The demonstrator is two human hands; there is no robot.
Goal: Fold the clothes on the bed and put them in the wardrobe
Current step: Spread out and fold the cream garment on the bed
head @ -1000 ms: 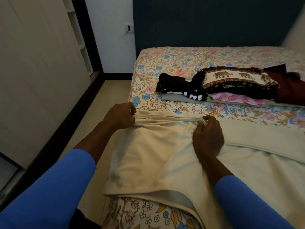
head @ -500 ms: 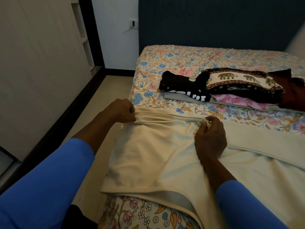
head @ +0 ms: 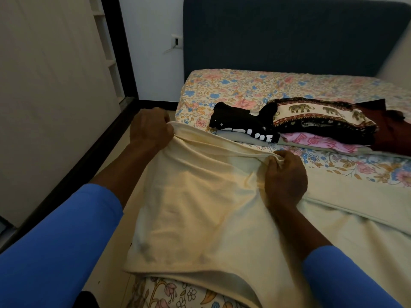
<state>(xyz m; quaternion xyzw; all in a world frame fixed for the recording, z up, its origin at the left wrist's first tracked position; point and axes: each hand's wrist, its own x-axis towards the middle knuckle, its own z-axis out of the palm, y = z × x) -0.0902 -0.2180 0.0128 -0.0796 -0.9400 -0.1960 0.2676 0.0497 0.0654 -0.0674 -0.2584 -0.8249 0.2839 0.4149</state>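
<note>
— What changed just now?
— My left hand (head: 151, 127) raised the edge of the cream cloth (head: 200, 207); my right hand (head: 284, 177) keeps its edge low on the bed (head: 244, 90). Both grips are clenched on it.
— Meaning?
— I think the fold begins.

The room is dim, lit softly and evenly; the source cannot be told. The cream cloth (head: 200, 207) is the brightest surface — warm yellow, with a soft shadow under its near fold. Behind the cloth the headboard (head: 289, 36) goes almost flat dark blue, and the wall (head: 151, 63) up left of it looks cool and grey. Left of the cloth the dark floor strip (head: 71, 178) and pale panel (head: 55, 96) lean steeply, stretched by the wide lens. Far up right of the cloth a pale streak (head: 400, 61) is smeared — the sleeves (head: 55, 252) below it are soft.
</note>
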